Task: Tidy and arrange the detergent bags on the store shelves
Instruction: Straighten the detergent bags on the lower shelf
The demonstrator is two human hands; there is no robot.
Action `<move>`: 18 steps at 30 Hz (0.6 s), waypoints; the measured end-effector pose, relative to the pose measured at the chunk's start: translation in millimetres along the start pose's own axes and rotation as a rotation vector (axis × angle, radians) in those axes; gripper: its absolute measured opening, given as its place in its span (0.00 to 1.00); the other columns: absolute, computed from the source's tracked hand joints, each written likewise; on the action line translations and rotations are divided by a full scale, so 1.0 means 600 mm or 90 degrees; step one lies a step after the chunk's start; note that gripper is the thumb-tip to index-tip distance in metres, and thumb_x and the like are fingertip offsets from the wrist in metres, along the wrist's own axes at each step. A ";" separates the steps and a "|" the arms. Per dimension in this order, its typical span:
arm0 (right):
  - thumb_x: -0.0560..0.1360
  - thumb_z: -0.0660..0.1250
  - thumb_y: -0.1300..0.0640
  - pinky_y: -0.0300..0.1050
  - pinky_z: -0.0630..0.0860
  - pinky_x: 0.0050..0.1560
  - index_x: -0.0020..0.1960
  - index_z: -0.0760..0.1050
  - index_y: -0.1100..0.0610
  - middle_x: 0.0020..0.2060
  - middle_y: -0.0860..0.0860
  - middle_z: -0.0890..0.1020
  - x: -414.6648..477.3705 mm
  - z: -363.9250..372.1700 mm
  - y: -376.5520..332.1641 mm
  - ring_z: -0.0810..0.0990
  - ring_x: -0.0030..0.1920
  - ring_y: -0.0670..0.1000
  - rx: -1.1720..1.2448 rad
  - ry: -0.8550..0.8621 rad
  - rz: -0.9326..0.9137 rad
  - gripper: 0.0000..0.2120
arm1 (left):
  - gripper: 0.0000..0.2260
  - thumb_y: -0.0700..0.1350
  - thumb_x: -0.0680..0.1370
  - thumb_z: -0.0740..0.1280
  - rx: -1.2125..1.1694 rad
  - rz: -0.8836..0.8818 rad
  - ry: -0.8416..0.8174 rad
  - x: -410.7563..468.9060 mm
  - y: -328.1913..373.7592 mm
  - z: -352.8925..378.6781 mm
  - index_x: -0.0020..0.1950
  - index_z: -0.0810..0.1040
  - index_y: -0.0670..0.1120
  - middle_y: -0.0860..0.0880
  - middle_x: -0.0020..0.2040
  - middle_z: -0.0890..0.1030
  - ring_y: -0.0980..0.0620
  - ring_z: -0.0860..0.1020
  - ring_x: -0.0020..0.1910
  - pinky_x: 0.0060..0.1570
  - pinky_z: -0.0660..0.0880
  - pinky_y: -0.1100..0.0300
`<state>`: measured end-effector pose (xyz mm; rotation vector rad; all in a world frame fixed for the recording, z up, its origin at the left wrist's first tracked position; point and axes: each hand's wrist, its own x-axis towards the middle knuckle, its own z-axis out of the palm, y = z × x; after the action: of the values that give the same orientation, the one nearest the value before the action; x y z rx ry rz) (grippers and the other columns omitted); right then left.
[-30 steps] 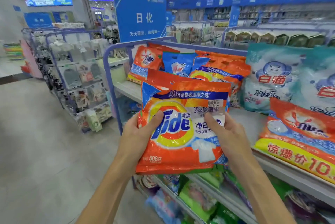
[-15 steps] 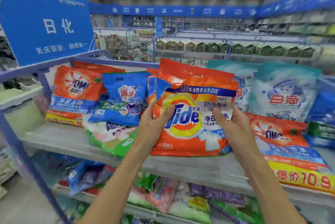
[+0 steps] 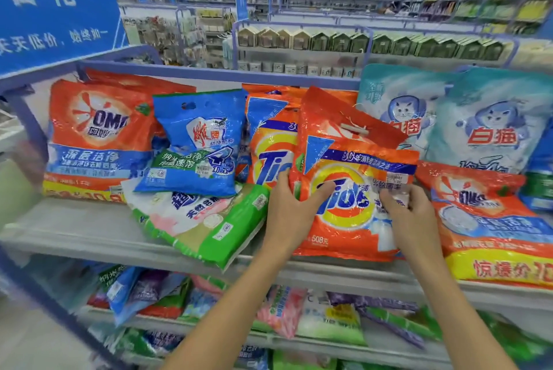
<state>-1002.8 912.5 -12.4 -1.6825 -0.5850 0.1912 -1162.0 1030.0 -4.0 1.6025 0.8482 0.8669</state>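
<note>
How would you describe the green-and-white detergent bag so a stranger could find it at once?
Start at the grey top shelf under the big blue sign. Between the large orange OMO bag and the person's left hand sits the green-and-white plastic detergent bag. Unlike its propped-up neighbours, it lies flat at the shelf's front edge.

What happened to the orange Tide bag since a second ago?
The orange Tide bag went from out in the aisle forward to the top shelf, in front of a second Tide bag. The left hand and right hand still grip its sides. The blue bag and green bag stayed put.
</note>
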 end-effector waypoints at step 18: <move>0.85 0.60 0.55 0.47 0.68 0.38 0.49 0.69 0.55 0.41 0.50 0.77 0.019 -0.063 0.026 0.75 0.39 0.49 -0.105 0.181 -0.039 0.06 | 0.55 0.74 0.69 0.67 0.221 0.065 0.158 -0.042 -0.001 0.067 0.82 0.45 0.46 0.43 0.82 0.54 0.44 0.53 0.81 0.79 0.54 0.42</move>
<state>-972.5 883.5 -17.4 -1.8079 -0.4471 -0.1433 -1138.9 989.7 -13.6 1.8750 1.1481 1.0488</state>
